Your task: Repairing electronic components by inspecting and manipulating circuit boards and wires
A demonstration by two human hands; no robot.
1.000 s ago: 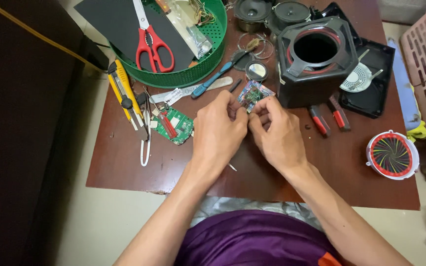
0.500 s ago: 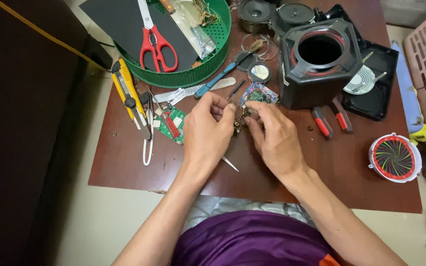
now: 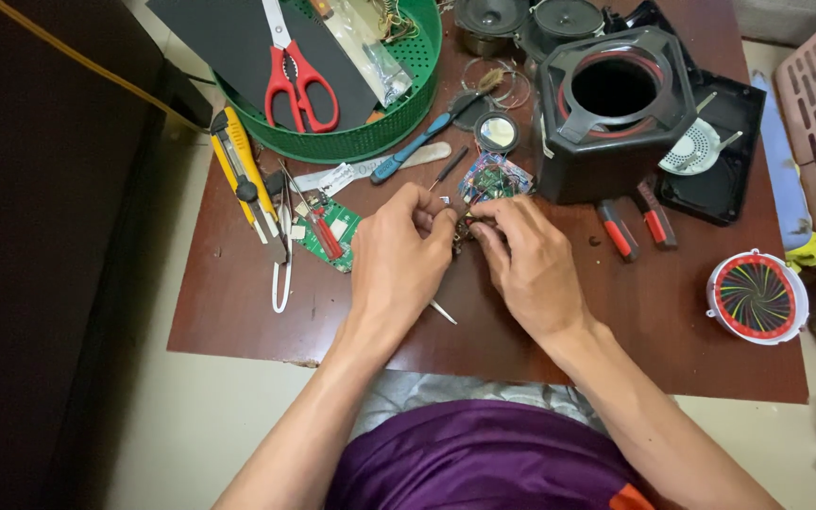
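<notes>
Head view, mid-frame: your left hand (image 3: 399, 260) and right hand (image 3: 529, 264) pinch a small part (image 3: 463, 225); speaker shell (image 3: 616, 123) sits open, unassembled.

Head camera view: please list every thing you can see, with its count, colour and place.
table: one, dark brown, under everything
basket: one, green, round, top left
scissors: one, red handles, in the basket
utility knife: one, yellow, left of the hands
circuit board: one, green, beside the left hand
screwdriver: one, blue handle, below the basket
speaker housing: one, black, top right
pliers: one, red handles, below the housing
round grille: one, red and white, right edge
small part: one, colour unclear, between the fingertips
left hand: pinching the small part
right hand: pinching it too
</notes>
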